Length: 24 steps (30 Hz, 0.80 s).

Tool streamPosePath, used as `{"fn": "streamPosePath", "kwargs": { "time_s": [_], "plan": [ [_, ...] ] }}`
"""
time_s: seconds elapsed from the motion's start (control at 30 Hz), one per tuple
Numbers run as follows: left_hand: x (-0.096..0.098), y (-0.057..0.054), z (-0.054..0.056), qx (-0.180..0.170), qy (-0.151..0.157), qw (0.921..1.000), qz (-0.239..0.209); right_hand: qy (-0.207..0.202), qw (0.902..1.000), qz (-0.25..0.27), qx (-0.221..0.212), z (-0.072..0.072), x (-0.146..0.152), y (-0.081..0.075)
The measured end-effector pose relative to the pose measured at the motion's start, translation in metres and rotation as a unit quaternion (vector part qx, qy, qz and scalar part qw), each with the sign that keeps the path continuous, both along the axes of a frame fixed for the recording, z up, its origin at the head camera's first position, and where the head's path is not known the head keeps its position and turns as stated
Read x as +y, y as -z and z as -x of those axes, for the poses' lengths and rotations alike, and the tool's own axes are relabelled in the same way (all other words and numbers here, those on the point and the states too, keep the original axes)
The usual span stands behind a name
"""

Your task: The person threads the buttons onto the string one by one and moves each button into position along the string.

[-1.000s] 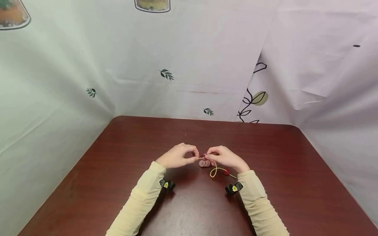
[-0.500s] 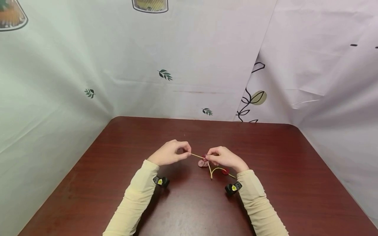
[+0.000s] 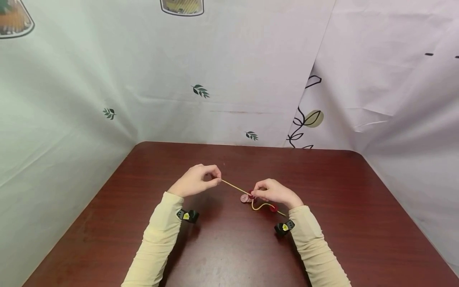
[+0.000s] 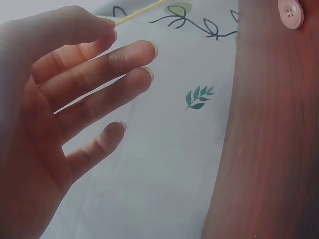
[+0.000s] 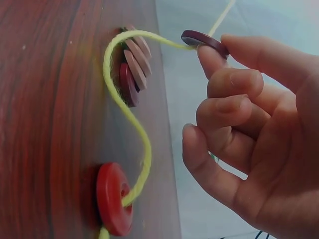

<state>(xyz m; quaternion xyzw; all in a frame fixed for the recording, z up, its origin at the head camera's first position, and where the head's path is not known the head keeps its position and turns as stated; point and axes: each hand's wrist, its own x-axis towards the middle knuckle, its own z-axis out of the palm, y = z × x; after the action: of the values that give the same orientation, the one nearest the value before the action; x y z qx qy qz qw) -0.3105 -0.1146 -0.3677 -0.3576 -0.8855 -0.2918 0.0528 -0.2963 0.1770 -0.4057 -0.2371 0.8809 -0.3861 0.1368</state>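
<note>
The left hand [image 3: 195, 181] pinches the free end of the yellow cord [image 3: 234, 186]; the right hand [image 3: 274, 192] pinches a dark red button [image 5: 204, 41] threaded on it. The cord's long axis runs taut from upper left down to the button, then curls slack over the table [image 3: 322, 187] past stacked buttons [image 5: 132, 69] to a bright red button [image 5: 113, 198]. Best done gently — I'd draw along the cord's line, keeping the button square to it.

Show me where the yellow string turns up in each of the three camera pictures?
Head view: the yellow string runs taut from the left hand to the right hand, then curls on the table.
Left wrist view: only a short piece shows at the top, leaving the fingertips.
Right wrist view: it snakes from the held dark button down through the red button.
Shared landmark: the string itself.
</note>
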Motion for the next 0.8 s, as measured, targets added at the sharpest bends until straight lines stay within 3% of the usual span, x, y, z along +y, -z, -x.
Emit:
{"fn": "streamPosePath", "kwargs": {
  "time_s": [0.4,0.8],
  "plan": [
    [-0.008,-0.005,0.001,-0.002,0.016,0.9999,-0.003,-0.01,0.9984,0.026,-0.049,0.007,0.018,0.011],
    [-0.025,-0.006,0.002,-0.083,0.037,0.9955,-0.029,-0.019,0.9905,0.043,-0.129,0.012,0.042,0.027]
  ]
}}
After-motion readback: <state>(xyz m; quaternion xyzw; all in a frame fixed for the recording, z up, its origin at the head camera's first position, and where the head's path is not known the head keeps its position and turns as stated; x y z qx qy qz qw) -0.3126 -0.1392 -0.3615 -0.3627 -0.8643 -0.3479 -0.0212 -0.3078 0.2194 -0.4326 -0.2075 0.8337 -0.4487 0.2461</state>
